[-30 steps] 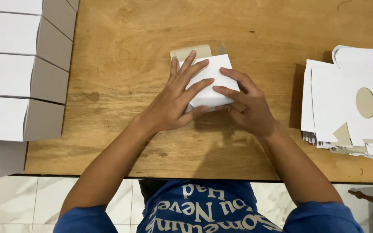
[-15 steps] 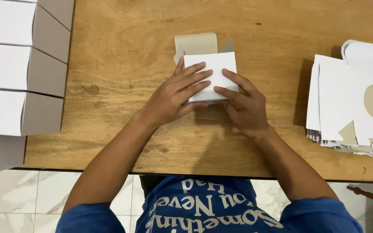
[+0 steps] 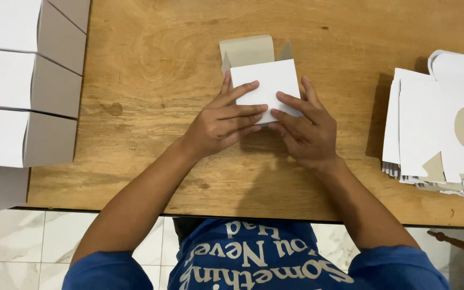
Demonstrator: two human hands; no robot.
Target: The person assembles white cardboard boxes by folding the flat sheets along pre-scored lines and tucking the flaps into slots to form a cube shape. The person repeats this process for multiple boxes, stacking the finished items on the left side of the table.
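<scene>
A small white cardboard box (image 3: 267,80) stands on the wooden table (image 3: 151,64), its grey-brown top flap (image 3: 247,49) open toward the far side. My left hand (image 3: 224,119) grips the box's near left side, fingers spread over its white face. From the right, my right hand (image 3: 307,126) holds the near right corner, fingers curled against the box. Both hands meet at the box's near edge.
Several finished white boxes (image 3: 25,80) are stacked in a row at the table's left edge. A pile of flat white box blanks (image 3: 441,129) with an oval cut-out lies at the right. The table's near edge runs above a tiled floor.
The box sits more upright, with more of its open flap showing. My hands have slid to its near edge; the left fingers cover less of the white face.
</scene>
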